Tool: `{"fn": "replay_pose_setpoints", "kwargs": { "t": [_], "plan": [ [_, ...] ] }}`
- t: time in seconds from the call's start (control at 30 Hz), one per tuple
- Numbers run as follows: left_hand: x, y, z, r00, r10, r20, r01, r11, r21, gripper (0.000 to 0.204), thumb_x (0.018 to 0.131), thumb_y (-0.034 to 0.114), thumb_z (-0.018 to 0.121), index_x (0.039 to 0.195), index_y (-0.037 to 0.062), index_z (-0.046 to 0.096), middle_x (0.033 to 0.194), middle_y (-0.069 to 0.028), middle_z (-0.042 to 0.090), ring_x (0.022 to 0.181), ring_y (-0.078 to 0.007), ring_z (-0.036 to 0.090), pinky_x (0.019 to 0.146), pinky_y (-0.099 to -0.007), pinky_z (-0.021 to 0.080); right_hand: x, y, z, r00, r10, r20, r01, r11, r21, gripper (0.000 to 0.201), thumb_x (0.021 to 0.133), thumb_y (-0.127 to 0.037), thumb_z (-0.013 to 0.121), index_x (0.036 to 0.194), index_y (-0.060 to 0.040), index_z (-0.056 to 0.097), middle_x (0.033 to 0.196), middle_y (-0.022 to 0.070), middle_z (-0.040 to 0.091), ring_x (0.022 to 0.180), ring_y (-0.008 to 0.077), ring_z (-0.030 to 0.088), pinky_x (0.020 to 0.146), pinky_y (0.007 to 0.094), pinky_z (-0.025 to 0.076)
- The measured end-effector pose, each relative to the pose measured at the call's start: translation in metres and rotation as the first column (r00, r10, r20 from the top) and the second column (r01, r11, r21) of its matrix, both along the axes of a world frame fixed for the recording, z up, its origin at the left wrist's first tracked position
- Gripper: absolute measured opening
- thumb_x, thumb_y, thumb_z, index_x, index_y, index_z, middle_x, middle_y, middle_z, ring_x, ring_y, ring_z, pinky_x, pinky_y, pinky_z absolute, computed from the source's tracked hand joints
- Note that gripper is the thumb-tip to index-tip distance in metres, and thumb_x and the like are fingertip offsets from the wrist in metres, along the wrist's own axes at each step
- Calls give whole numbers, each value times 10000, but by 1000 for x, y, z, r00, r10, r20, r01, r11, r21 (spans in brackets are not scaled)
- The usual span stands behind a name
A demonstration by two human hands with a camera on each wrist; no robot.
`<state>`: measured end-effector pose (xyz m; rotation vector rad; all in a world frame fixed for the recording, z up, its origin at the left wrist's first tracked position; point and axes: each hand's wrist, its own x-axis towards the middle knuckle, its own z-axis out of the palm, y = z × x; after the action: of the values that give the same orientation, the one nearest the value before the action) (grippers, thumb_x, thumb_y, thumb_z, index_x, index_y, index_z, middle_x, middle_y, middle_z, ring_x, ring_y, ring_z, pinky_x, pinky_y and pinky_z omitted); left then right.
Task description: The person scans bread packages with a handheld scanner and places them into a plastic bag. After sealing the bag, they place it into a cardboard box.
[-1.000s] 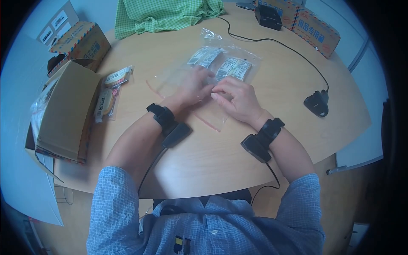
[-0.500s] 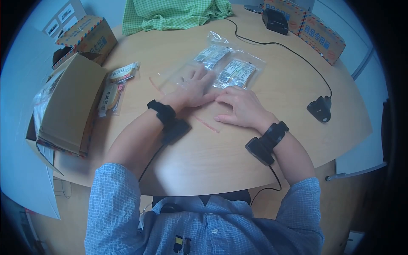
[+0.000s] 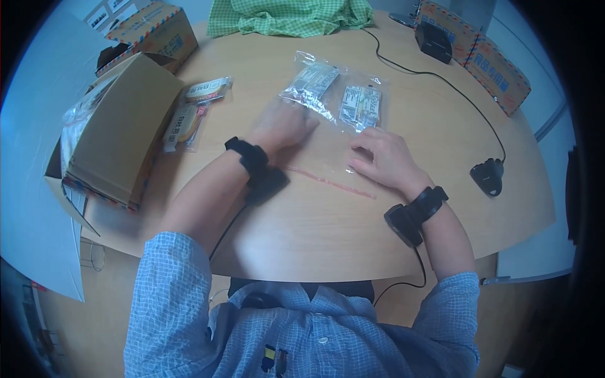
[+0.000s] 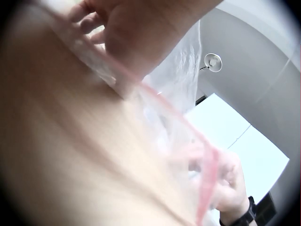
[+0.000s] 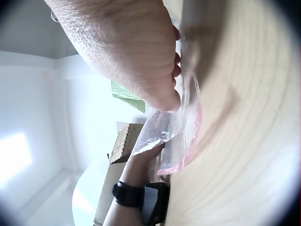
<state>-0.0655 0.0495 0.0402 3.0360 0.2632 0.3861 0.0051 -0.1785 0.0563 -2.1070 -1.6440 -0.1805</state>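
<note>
A clear bag (image 3: 328,142) with a pink strip (image 3: 328,181) along its near edge lies on the table. Two labelled packs, one at the left (image 3: 318,79) and one at the right (image 3: 360,107), show through its far part. My left hand (image 3: 287,126) is at the bag's left side, thumb spread and fingers partly covered by film; in the left wrist view that hand (image 4: 136,37) is behind the pink strip. The right hand (image 3: 384,157) pinches film near the right edge; in the right wrist view the hand (image 5: 122,52) has its fingers curled beside raised film.
An opened cardboard box (image 3: 120,126) stands at the left beside two wrapped food packs (image 3: 186,123). Farther back are another box (image 3: 157,38), a green checked cloth (image 3: 283,16) and boxes at right (image 3: 498,72). A cable (image 3: 441,77) runs to a black device (image 3: 488,177).
My hands have moved apart. The bag's pink strip now shows as a longer line between them, and the two labelled packs lie farther from each other. The head view has shifted.
</note>
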Motion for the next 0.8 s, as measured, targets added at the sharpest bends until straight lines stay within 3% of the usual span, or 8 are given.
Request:
{"fn": "replay_pose_setpoints", "kwargs": {
  "t": [0.23, 0.3, 0.37, 0.47, 0.57, 0.6, 0.67, 0.8],
  "plan": [
    [-18, -5, 3, 998, -61, 20, 60, 995, 77, 652, 805, 369, 520, 1205, -128, 385, 1157, -282, 483, 1109, -375, 449, 952, -406, 336, 8, -3, -8, 999, 29, 21, -30, 999, 24, 234, 695, -204, 662, 855, -37, 628, 876, 93, 587, 782, 267, 577, 682, 351, 472],
    [-43, -13, -1, 988, 15, 153, -24, 998, 55, 591, 804, 355, 571, 1209, -44, 412, 1175, -209, 486, 1038, -359, 500, 915, -400, 377, 9, -3, -9, 999, 35, 27, -36, 999, 39, 240, 692, -218, 665, 839, -32, 628, 862, 92, 584, 792, 263, 573, 690, 347, 474],
    [-71, -20, 26, 962, -200, -184, 151, 957, -248, 550, 798, 292, 596, 1215, -17, 415, 1177, -213, 478, 1026, -362, 507, 886, -395, 400, 6, -1, -7, 998, 62, 26, -63, 996, 56, 250, 688, -235, 668, 822, -28, 630, 843, 92, 581, 794, 257, 570, 693, 343, 475],
    [-110, -1, 52, 938, -304, -164, 183, 840, -510, 258, 822, 192, 604, 961, -24, 589, 838, -128, 621, 795, -229, 602, 704, -310, 474, -3, 1, 0, 998, 55, 34, -57, 996, 63, 299, 651, -260, 695, 812, -22, 611, 855, 89, 573, 815, 254, 561, 703, 345, 472],
    [-127, 49, 50, 976, 176, 126, -91, 862, -499, 147, 833, 131, 595, 841, -7, 644, 683, -66, 634, 618, -136, 594, 594, -237, 473, -12, 5, 6, 998, 60, 6, -60, 998, 27, 353, 616, -290, 719, 814, -29, 589, 868, 83, 555, 850, 252, 540, 729, 348, 456],
    [-132, 63, 52, 924, 335, 183, -245, 888, -389, 257, 764, 242, 599, 854, 5, 643, 779, -142, 644, 768, -269, 626, 701, -362, 486, -15, 6, 8, 998, 67, 6, -67, 998, 14, 365, 606, -295, 725, 813, -33, 578, 870, 82, 546, 864, 252, 528, 743, 347, 447],
    [-143, 111, 29, 924, 336, 184, -345, 938, 21, 350, 755, 285, 589, 989, 24, 594, 913, -196, 623, 884, -348, 588, 787, -413, 461, -18, 10, 11, 997, 69, 15, -69, 998, 0, 378, 597, -301, 732, 812, -38, 567, 872, 81, 537, 878, 253, 516, 757, 346, 437],
    [-154, 127, 14, 903, 429, -18, -429, 902, -40, 272, 781, 216, 518, 938, -5, 546, 839, -248, 609, 818, -400, 585, 757, -466, 448, -10, 7, 1, 999, 49, -3, -49, 999, -20, 283, 659, -251, 695, 791, -41, 559, 851, 88, 535, 865, 256, 512, 748, 349, 428]
  ]
}}
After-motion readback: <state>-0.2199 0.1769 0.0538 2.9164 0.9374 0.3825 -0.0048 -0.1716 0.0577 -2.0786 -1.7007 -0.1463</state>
